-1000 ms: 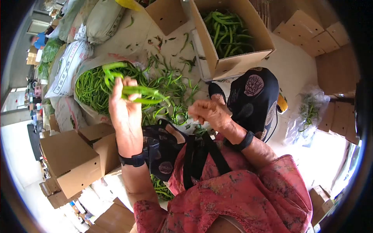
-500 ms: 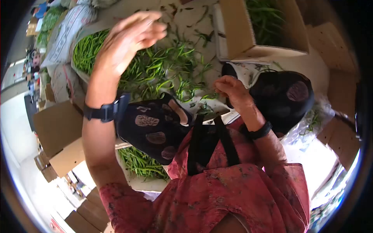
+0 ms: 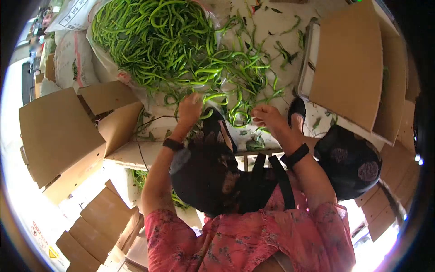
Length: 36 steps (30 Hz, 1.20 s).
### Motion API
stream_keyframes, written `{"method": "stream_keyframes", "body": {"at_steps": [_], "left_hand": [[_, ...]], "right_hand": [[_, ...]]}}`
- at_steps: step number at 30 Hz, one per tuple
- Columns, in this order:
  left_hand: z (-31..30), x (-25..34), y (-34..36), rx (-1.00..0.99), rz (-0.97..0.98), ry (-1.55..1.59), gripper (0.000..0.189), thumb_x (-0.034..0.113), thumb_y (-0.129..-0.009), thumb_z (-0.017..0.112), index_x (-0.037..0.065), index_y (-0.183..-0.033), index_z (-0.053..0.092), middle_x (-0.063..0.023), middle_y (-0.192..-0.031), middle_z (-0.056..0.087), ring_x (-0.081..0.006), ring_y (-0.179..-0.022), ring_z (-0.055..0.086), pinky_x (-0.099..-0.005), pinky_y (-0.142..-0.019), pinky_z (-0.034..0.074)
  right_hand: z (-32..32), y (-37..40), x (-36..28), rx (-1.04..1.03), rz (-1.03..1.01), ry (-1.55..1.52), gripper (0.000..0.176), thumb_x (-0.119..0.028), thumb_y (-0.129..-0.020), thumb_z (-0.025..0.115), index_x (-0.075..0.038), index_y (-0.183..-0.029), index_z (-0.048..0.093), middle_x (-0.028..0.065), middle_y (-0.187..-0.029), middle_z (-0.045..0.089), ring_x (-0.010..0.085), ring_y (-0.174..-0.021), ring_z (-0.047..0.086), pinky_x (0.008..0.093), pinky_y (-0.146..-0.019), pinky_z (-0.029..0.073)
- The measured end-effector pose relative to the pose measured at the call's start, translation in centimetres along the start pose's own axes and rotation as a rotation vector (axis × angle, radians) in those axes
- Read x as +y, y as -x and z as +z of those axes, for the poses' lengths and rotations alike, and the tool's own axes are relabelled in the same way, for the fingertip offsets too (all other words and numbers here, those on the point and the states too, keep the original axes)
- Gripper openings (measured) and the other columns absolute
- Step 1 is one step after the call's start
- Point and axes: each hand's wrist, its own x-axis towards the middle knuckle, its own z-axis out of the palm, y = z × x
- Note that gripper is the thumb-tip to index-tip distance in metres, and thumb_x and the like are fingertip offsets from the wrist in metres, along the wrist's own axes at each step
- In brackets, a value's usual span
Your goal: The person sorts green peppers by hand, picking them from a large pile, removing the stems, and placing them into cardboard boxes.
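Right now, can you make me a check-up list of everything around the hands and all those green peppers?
Surface: pale floor covering, speckled with plant bits.
Job's things: green peppers, a big heap that spreads down to both hands.
Clutter: loose stems and leaf scraps beside the heap.
Hands: left hand down on the peppers at the heap's edge; right hand curled close by; cannot tell whether either grips anything. A black band on each wrist.
Cables: one thin dark cord near the left arm; what it is cannot be told.
Surroundings: cardboard box on the right, more cardboard boxes on the left, white sacks at top left.
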Motion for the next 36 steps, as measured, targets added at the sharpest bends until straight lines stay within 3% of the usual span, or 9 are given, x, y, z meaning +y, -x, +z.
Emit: {"method": "stream_keyframes", "body": {"at_steps": [8, 14, 17, 19, 24, 28, 31, 34, 36], "left_hand": [[5.0, -2.0, -10.7, 0.313, -0.223, -0.249, 0.032, 0.008, -0.077, 0.058, 0.006, -0.109, 0.058, -0.0142, -0.094, 0.059, -0.0340, -0.091, 0.057, -0.0483, -0.085, 0.042], [1.1, 1.3, -8.8, -0.044, -0.008, 0.099, 0.026, 0.008, -0.081, 0.061, 0.005, -0.107, 0.057, -0.0175, -0.085, 0.057, -0.0352, -0.081, 0.060, -0.0434, -0.067, 0.048], [-0.6, 1.8, -6.9, -0.005, -0.072, 0.360, 0.027, 0.009, -0.085, 0.059, 0.001, -0.111, 0.055, -0.0173, -0.090, 0.059, -0.0323, -0.078, 0.061, -0.0404, -0.069, 0.049], [-1.2, 1.0, -6.1, 0.036, -0.069, 0.470, 0.029, 0.009, -0.086, 0.059, 0.000, -0.113, 0.054, -0.0154, -0.094, 0.060, -0.0287, -0.077, 0.061, -0.0370, -0.068, 0.049], [-5.8, -1.1, -5.8, -0.172, -0.581, 1.470, 0.031, 0.018, -0.092, 0.057, 0.001, -0.118, 0.053, -0.0064, -0.091, 0.065, -0.0138, -0.075, 0.058, -0.0273, -0.069, 0.047], [-6.2, -2.4, -4.7, -0.025, -0.643, 1.420, 0.031, 0.021, -0.094, 0.054, 0.000, -0.116, 0.054, -0.0063, -0.084, 0.064, -0.0124, -0.070, 0.057, -0.0267, -0.067, 0.047], [-5.4, -2.4, -4.1, -0.020, -0.628, 1.629, 0.029, 0.023, -0.096, 0.052, -0.001, -0.113, 0.054, -0.0057, -0.081, 0.063, -0.0130, -0.067, 0.055, -0.0272, -0.066, 0.046], [-5.3, -2.2, -4.7, -0.158, -0.623, 1.212, 0.027, 0.023, -0.097, 0.052, -0.001, -0.108, 0.055, -0.0061, -0.080, 0.061, -0.0141, -0.068, 0.056, -0.0288, -0.068, 0.047], [-4.4, -1.6, -4.7, 0.242, -0.703, 1.636, 0.027, 0.021, -0.095, 0.049, -0.002, -0.106, 0.057, -0.0070, -0.084, 0.064, -0.0112, -0.068, 0.054, -0.0245, -0.064, 0.043]], "right_hand": [[2.1, -6.9, -4.7, -0.009, -0.091, 0.171, 0.022, -0.025, -0.090, 0.060, -0.006, -0.101, 0.063, 0.0014, -0.091, 0.064, 0.0115, -0.081, 0.059, 0.0288, -0.071, 0.046], [2.0, -12.6, -11.1, 0.128, -0.298, 0.383, 0.023, -0.022, -0.084, 0.064, -0.006, -0.100, 0.065, 0.0050, -0.079, 0.065, 0.0149, -0.069, 0.060, 0.0313, -0.064, 0.049], [2.7, -15.7, -12.4, 0.242, -0.491, 0.706, 0.026, -0.019, -0.081, 0.067, -0.005, -0.103, 0.065, 0.0106, -0.091, 0.067, 0.0250, -0.083, 0.062, 0.0375, -0.075, 0.050], [3.4, -17.8, -11.2, 0.330, -0.941, 1.024, 0.031, -0.017, -0.076, 0.069, -0.007, -0.105, 0.066, 0.0147, -0.105, 0.064, 0.0350, -0.103, 0.056, 0.0435, -0.087, 0.046], [2.8, -19.6, -8.8, 0.288, -0.864, 1.151, 0.031, -0.016, -0.074, 0.069, -0.010, -0.104, 0.067, 0.0130, -0.108, 0.064, 0.0355, -0.103, 0.055, 0.0461, -0.089, 0.045], [1.6, -19.4, -9.2, 0.223, -0.752, 1.132, 0.030, -0.009, -0.076, 0.064, -0.008, -0.106, 0.067, 0.0129, -0.096, 0.068, 0.0281, -0.085, 0.064, 0.0408, -0.083, 0.051], [1.7, -18.2, -10.0, -0.031, -0.505, 0.644, 0.032, -0.008, -0.079, 0.064, -0.007, -0.111, 0.066, 0.0107, -0.103, 0.068, 0.0228, -0.095, 0.064, 0.0347, -0.087, 0.050], [3.2, -17.2, -11.5, -0.147, -0.448, 0.409, 0.037, -0.009, -0.088, 0.059, -0.004, -0.124, 0.058, 0.0047, -0.119, 0.062, 0.0165, -0.108, 0.057, 0.0325, -0.093, 0.045], [3.4, -16.7, -11.4, -0.118, -0.374, 0.353, 0.038, -0.014, -0.089, 0.058, -0.003, -0.125, 0.056, 0.0059, -0.121, 0.061, 0.0180, -0.109, 0.056, 0.0327, -0.094, 0.044]]}}
